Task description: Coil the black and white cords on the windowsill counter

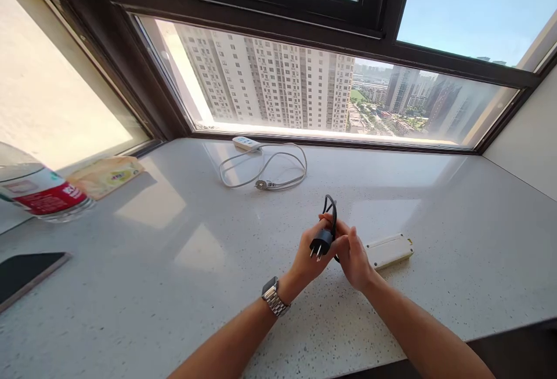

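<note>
Gripping black plug point(321, 244), left hand point(307, 260), right hand point(354, 258) closed

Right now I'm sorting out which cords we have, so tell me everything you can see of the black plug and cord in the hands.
The black plug looks like moulded plastic with metal prongs pointing down and toward the camera. Its black cord is bundled into a loop rising above the hands. The left hand and right hand hold it together above the white speckled counter, clear of the surface.

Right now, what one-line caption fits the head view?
Both hands, left hand and right hand, hold a coiled black cord with plug above a white counter.
</note>
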A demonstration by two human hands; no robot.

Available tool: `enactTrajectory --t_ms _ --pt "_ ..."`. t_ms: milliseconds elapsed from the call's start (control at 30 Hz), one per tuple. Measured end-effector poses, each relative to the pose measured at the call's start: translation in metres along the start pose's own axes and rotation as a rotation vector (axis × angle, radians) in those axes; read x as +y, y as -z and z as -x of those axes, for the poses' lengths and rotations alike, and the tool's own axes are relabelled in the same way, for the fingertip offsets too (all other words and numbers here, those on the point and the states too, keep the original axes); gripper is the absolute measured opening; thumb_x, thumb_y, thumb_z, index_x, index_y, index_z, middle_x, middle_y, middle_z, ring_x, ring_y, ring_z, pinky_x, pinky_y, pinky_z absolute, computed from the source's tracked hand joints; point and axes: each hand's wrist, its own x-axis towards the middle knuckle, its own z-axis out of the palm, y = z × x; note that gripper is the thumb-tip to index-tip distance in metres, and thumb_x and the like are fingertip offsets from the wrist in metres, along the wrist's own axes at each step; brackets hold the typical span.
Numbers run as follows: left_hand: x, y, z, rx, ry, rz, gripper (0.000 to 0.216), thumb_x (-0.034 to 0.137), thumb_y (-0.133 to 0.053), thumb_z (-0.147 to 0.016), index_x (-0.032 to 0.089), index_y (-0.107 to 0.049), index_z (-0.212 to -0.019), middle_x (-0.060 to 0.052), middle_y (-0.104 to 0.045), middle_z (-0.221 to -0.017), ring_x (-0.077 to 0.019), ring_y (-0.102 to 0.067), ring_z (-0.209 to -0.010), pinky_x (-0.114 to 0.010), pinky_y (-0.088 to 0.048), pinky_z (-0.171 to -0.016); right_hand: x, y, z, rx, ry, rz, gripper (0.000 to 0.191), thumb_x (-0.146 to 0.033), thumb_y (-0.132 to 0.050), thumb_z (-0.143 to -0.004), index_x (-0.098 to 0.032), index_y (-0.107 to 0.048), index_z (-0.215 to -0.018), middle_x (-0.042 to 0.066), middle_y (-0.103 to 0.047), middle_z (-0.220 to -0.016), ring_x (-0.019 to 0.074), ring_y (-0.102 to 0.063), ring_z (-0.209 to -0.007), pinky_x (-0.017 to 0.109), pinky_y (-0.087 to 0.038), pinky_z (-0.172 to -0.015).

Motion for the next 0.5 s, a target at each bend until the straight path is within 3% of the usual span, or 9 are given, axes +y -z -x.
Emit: enactTrajectory --t_ms 167,267,400,500 --pt "0.000 0.002 0.004 -0.117 -0.063 0.017 0.031 0.036 -0.065 -0.076 0.015 -0.050 -0.059 0.004 -0.044 -0.052 -0.0075 -0.033 -0.050 -0.020 -0.031 -0.048 -0.007 0.013 -0.003 -0.075 0.177 0.468 0.064 -0.066 -0.026 -0.091 -0.023 -0.056 -0.127 0.010 -0.056 -0.128 0.0243 -0.051 -0.118 0.038 -0.037 -0.101" --pt "0.000 0.003 0.003 -0.053 -0.014 0.054 0.032 0.038 -0.067 -0.075 0.016 -0.052 -0.058 0.003 -0.047 -0.053 -0.0085 -0.037 -0.051 -0.021 -0.034 -0.049 -0.017 0.030 -0.009 -0.167 0.239 0.764 0.061 -0.065 -0.034 -0.090 -0.020 -0.060 -0.122 0.012 -0.062 -0.117 0.0245 -0.056 -0.108 0.037 -0.041 -0.094" --pt "-0.001 0.013 -0.006 0.108 0.166 0.296 0.040 0.049 -0.062 -0.078 0.016 -0.051 -0.058 0.002 -0.048 -0.058 -0.0091 -0.040 -0.053 -0.022 -0.035 -0.052 -0.026 0.050 -0.014 -0.321 0.054 0.950 0.065 -0.068 -0.049 -0.081 -0.018 -0.060 -0.121 0.010 -0.068 -0.101 0.0227 -0.062 -0.090 0.034 -0.046 -0.080" --pt "0.001 0.026 -0.017 0.160 0.224 0.574 0.051 0.054 -0.068 -0.071 0.018 -0.038 -0.051 0.004 -0.040 -0.050 -0.0090 -0.041 -0.051 -0.022 -0.037 -0.052 -0.032 0.056 -0.015 -0.406 -0.048 1.085 0.072 -0.064 -0.068 -0.068 -0.020 -0.058 -0.125 0.010 -0.065 -0.111 0.0243 -0.061 -0.095 0.033 -0.045 -0.080"
